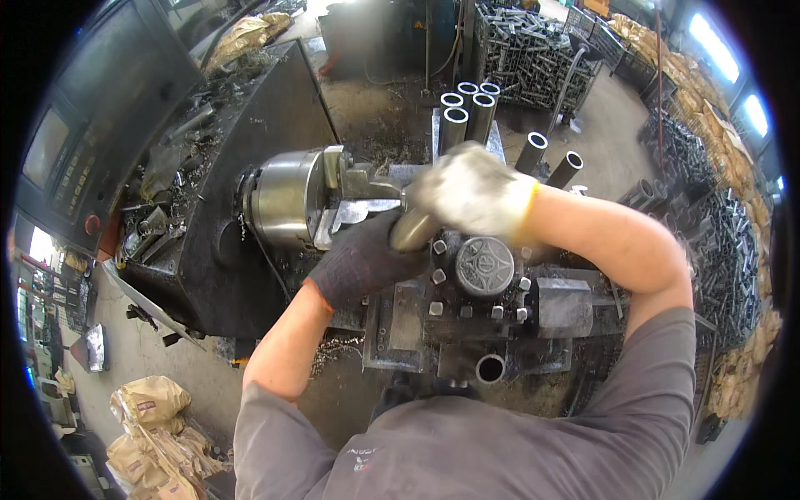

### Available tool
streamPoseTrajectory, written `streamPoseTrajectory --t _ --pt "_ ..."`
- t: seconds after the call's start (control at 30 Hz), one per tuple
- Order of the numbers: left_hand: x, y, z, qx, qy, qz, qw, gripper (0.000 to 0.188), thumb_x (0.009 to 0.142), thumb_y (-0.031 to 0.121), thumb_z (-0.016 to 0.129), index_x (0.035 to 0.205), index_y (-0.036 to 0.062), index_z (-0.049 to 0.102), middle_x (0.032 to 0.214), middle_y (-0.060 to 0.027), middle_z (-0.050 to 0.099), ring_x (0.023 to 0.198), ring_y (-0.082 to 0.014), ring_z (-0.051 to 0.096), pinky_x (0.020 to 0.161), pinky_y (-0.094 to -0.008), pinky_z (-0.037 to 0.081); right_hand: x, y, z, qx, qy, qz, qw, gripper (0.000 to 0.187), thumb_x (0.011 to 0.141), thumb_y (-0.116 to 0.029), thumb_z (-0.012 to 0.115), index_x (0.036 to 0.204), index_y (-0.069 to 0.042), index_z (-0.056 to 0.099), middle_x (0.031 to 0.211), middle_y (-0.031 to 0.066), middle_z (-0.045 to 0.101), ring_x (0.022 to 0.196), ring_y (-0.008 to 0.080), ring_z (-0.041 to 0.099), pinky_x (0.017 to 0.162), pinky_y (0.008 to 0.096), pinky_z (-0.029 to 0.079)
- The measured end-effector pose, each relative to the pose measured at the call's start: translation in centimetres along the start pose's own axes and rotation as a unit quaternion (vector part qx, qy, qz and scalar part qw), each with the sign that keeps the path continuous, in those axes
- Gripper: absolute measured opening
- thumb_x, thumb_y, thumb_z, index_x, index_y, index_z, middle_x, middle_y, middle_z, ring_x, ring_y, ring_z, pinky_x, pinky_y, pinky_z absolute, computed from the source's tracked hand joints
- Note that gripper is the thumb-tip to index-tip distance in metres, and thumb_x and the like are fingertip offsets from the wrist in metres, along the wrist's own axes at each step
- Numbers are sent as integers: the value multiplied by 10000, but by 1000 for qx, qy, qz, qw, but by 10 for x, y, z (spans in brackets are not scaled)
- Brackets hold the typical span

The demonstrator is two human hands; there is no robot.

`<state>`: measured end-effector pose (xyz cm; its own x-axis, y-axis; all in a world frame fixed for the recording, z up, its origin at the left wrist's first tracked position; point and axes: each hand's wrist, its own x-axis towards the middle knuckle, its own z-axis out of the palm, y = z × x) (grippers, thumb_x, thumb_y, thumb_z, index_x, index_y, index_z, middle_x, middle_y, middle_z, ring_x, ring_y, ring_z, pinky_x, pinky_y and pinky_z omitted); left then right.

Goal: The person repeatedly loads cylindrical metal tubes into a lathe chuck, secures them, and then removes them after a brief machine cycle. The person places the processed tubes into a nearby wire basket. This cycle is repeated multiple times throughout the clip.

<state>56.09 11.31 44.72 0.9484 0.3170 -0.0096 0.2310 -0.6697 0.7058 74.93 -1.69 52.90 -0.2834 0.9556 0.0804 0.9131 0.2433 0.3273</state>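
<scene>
My left hand (367, 260), in a dark glove, is closed around a short metal tube (414, 231) just right of the lathe chuck (287, 200). Over the far end of that tube is my right hand (471, 190) in a white glove with a yellow cuff. Motion smears its fingers, so I cannot tell how they hold. The chuck's stepped jaws (360, 182) point toward both hands. Close below my right hand sits the square tool post (484, 268) with its round cap and several bolts.
Several tubes (454, 129) stand upright beyond my right hand, with two more tilted nearby. Another tube (490, 367) stands close to my body. A wire bin of metal parts (533, 62) is at the back. Chips lie around the machine housing (250, 125); sacks (154, 425) lie at lower left.
</scene>
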Motion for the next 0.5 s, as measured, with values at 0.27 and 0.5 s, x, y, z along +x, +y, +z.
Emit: streamPoseTrajectory --t 0.27,0.5 --pt "-91 -92 58 -99 131 -207 964 342 907 287 776 1165 66 735 1081 -145 783 978 -244 761 908 -379 580 -43 67 131 132 -155 211 956 441 736 -427 906 979 -75 796 873 159 776 833 334 774 793 439 611" --pt "-249 -258 126 -505 504 -363 600 377 1090 433 578 857 138 594 744 -16 559 653 -161 542 671 -347 512 -45 66 197 320 -139 196 916 446 807 -411 832 992 -12 757 906 212 762 842 387 743 783 471 583"
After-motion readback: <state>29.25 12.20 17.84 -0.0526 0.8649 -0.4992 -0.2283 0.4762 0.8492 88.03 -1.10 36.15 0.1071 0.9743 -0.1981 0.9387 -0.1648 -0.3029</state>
